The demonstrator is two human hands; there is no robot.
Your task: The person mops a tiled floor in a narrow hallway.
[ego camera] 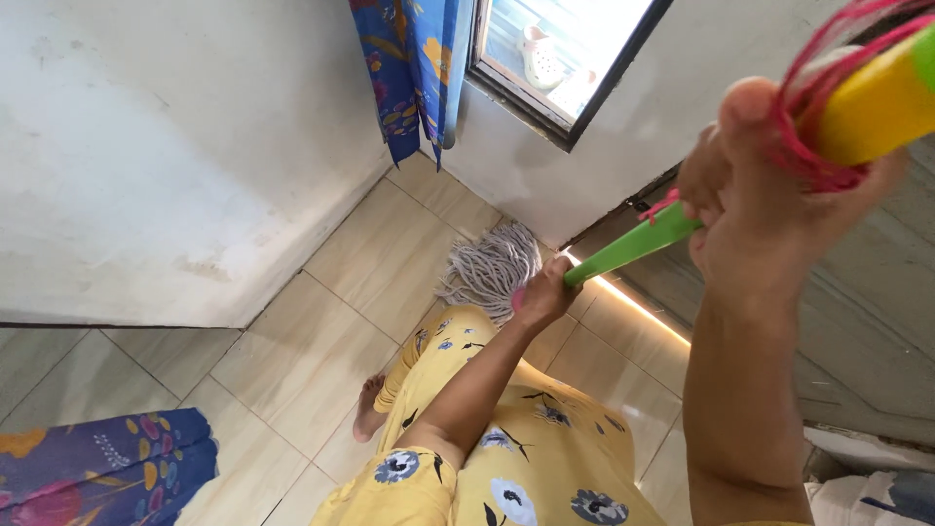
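Mop (492,268) held two-handed, grey string head down on the tiled floor (321,351) in the corner below the window (565,58), well beyond both grips. Left hand (541,292) closed round the green handle (633,244) low, just above the head — likely for steering and pressing. Right hand (769,214) closed round the handle's upper end, near the yellow section with red cord (857,107), close to the camera — likely for leverage. Handle slanted down and away. Bare foot (368,409) planted behind the head. Blue floral curtain (414,68) hanging beside the window.
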